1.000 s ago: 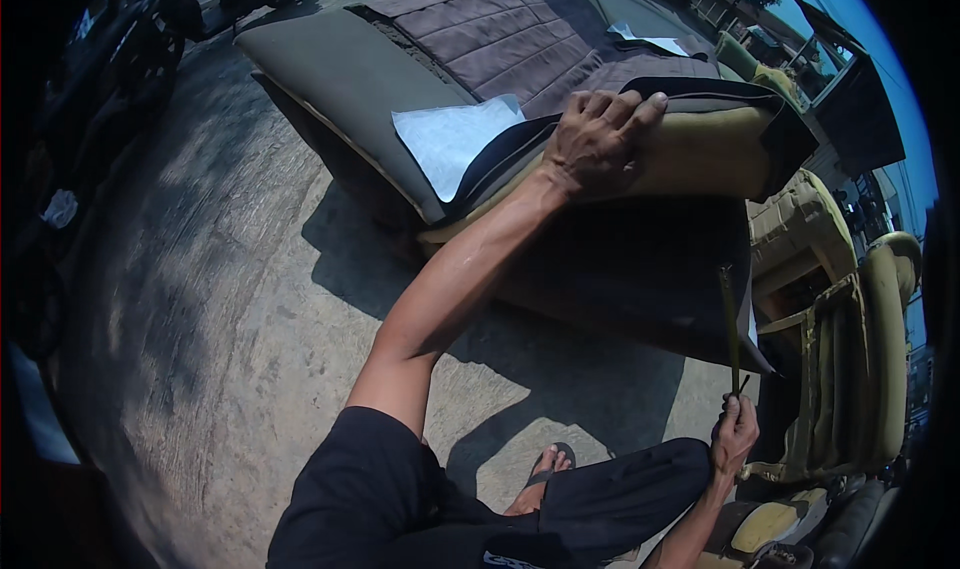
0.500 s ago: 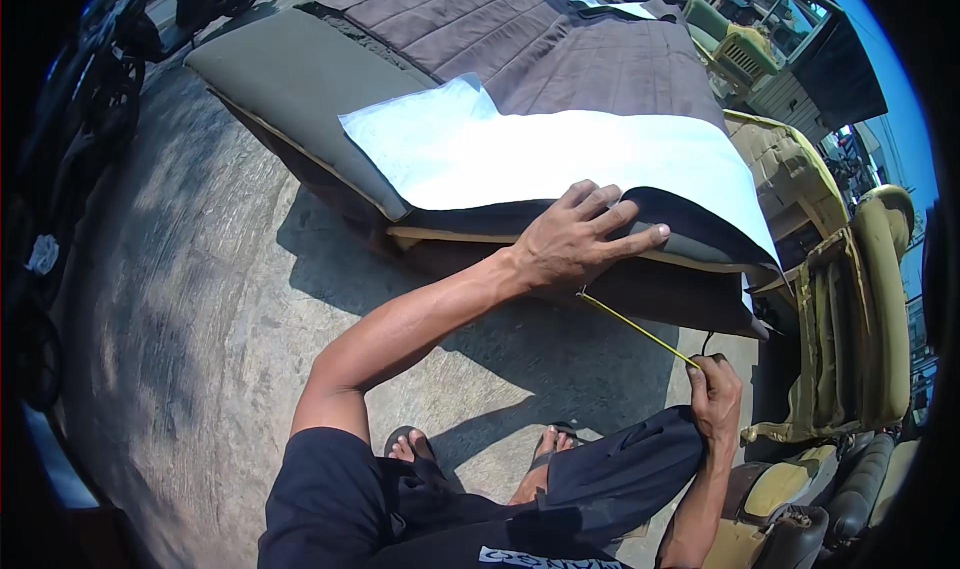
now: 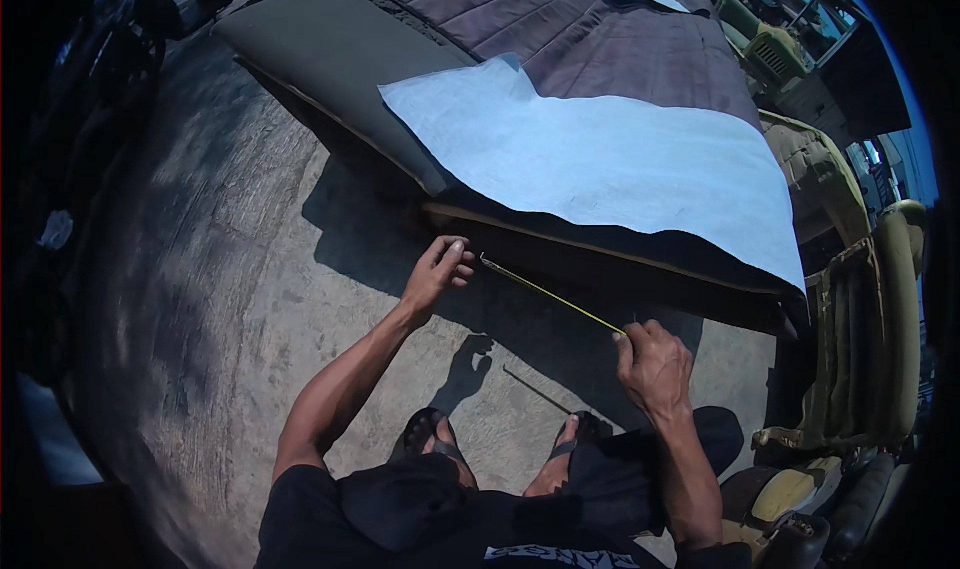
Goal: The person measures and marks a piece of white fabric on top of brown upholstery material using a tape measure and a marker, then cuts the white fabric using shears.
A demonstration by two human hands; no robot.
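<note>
A yellow tape measure blade (image 3: 560, 296) stretches from my right hand (image 3: 655, 369), which is closed round the tape measure; its case is hidden in my palm. The metal end of the blade points up and left and hangs free. Just left of that end is my left hand (image 3: 438, 277), its fingers loosely bent, holding nothing that I can see. Beyond both hands, a white sheet with a dark underside (image 3: 620, 169) lies over the near edge of a large padded seat (image 3: 320, 44) with brown quilted fabric and grey-green side panels.
Stripped seat frames with yellowish foam (image 3: 895, 309) stand to the right, with more seat parts (image 3: 790, 494) at lower right. Rough concrete ground (image 3: 230, 319) spreads out at left. My sandalled feet (image 3: 440, 434) are below my hands. Dark motorbikes (image 3: 120, 79) line the far left.
My left hand has come off the sheet's edge and moved down and left. My right hand has moved left and up with the tape. The sheet's near edge lies lower.
</note>
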